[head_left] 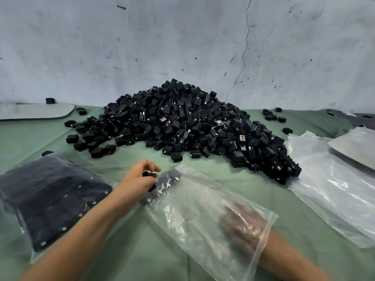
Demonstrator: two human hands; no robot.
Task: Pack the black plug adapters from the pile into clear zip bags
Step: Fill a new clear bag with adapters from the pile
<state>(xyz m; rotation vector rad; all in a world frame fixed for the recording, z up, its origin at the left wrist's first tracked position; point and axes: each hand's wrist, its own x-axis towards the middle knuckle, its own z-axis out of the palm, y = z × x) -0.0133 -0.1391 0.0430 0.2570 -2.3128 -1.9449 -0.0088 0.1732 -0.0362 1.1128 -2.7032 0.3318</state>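
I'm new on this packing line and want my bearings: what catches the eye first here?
The big pile of black adapters heaped against the wall, mid-table. In front, the right hand lies flat inside a clear bag, while the left hand grips an adapter at its far end. A filled bag lies left.

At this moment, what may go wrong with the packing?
The left hand holds a small black plug adapter beside the thin clear plastic zip bag; it may drop outside.
The right hand lies flat inside that bag, so the slack film may fold and block adapters.
The big heap of black adapters slopes near the bag; loose pieces may roll against it.
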